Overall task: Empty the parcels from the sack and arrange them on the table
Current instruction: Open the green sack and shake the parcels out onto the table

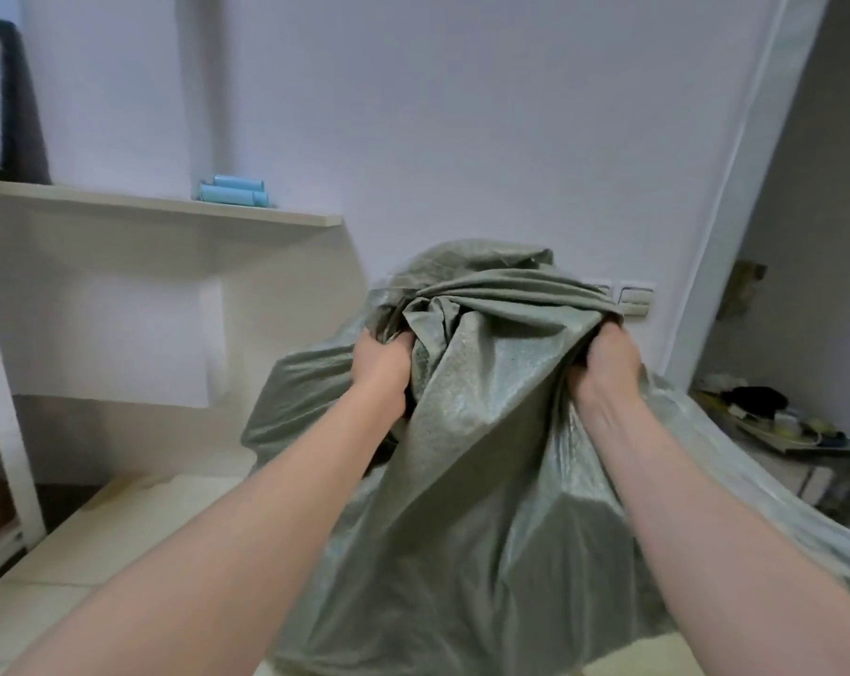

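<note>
A large grey-green woven sack (481, 480) fills the middle of the view, bunched at the top and draping down over a pale table (96, 544). My left hand (381, 363) grips a gathered fold at the sack's upper left. My right hand (608, 361) grips the bunched fabric at its upper right. Both arms are stretched forward. No parcels show; whatever the sack holds is hidden by the cloth.
A white shelf (169, 207) runs along the left wall with light blue rolls (233, 190) on it and a dark framed object (3, 100) at far left. A low stand with clutter (774, 417) sits at right, by a wall socket (635, 297).
</note>
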{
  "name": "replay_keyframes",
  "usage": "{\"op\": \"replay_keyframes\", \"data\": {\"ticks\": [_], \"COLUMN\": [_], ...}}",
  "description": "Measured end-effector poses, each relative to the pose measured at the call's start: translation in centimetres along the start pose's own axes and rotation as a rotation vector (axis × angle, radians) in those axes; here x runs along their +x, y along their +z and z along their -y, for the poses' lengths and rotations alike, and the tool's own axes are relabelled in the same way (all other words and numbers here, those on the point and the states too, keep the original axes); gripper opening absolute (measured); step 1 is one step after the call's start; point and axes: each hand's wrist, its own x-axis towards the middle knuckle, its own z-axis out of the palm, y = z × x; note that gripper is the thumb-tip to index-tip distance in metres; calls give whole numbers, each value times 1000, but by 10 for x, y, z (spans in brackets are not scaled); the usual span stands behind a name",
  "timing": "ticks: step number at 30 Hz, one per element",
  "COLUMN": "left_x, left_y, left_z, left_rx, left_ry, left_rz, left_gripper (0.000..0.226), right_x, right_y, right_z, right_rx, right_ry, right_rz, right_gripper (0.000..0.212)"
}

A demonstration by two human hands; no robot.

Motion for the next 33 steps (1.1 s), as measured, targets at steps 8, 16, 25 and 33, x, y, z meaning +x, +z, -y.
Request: {"op": "replay_keyframes", "data": {"ticks": [8, 16, 25, 33], "left_x": [7, 34, 68, 81], "left_y": [6, -73, -168, -162], "left_z": [-10, 83, 117, 161], "left_rx": [-436, -384, -401, 66], "left_ry": [-207, -528, -491, -615], "left_rz": [-3, -254, 110, -426], "left_gripper": [34, 56, 92, 112], "right_x": [-11, -49, -86, -120], "right_y": [81, 85, 104, 100], "right_z": [22, -119, -265, -232], "right_rx": [-248, -825, -1159, -1610], "right_ry": [-139, 44, 236, -247], "right_rz": [414, 662, 835, 1185], "right_gripper": [27, 23, 23, 45]}}
